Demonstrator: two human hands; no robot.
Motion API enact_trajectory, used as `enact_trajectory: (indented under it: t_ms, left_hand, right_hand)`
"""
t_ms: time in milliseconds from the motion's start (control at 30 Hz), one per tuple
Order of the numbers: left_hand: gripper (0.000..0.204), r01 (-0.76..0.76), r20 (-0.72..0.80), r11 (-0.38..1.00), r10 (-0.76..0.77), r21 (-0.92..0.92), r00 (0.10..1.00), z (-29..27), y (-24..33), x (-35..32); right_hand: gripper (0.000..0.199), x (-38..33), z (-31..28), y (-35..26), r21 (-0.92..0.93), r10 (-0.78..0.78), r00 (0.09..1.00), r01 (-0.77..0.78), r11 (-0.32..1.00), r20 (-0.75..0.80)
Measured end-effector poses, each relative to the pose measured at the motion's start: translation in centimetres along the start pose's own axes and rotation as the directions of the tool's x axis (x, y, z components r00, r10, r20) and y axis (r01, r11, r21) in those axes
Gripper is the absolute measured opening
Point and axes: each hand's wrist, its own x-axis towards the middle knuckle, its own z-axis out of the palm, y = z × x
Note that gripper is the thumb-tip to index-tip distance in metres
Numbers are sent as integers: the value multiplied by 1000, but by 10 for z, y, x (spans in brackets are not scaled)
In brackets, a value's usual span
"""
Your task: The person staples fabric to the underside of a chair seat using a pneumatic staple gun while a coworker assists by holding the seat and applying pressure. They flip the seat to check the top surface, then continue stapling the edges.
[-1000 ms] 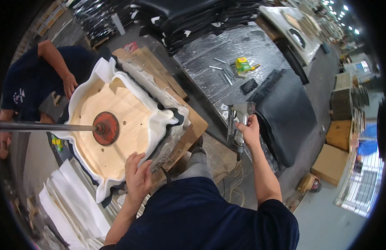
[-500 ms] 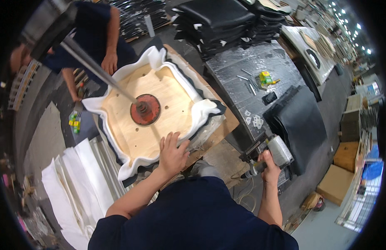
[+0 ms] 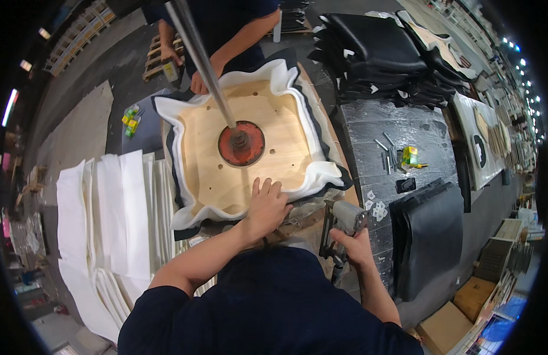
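Note:
A square wooden panel lies in front of me, rimmed by thick white padding with black cover material showing at its outer edge. A round red disc on a metal rod presses on the panel's middle. My left hand rests across the near padding, its fingers stretched toward the wood. In my right hand is a grey pneumatic staple gun, held just right of the panel's near corner and apart from it. Its handle is partly hidden by my fingers.
Across from me, a co-worker's hand touches the far padding. White padding sheets are stacked at left. On the right, a dark table bears a yellow-green box, staple strips and black sheets. Black covers are piled behind.
My view has turned, shifting the scene. My right hand has brought the staple gun left, closer to the panel. My left hand stays at the near padding.

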Motion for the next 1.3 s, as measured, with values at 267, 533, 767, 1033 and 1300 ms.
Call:
enact_trajectory:
  t_ms: [267,533,767,1033,1300]
  left_hand:
    - [31,10,64,989,-1,-148,998,12,-30,20]
    - [25,255,49,889,-256,-381,966,27,-36,23]
    - [23,259,11,851,-286,-458,958,35,-38,21]
    - [24,280,56,845,-286,-455,956,38,-42,21]
    - [23,211,26,880,-221,-426,975,21,-46,8]
  right_hand:
    - [46,30,35,-4,-71,109,991,-104,992,83]
    - [31,57,71,-32,-276,197,964,-143,951,181]
    - [22,75,95,-50,-280,268,938,-203,938,218]
    - [17,87,122,-64,-393,272,944,-183,901,185]
    - [23,99,120,-53,-460,304,947,-226,858,101]
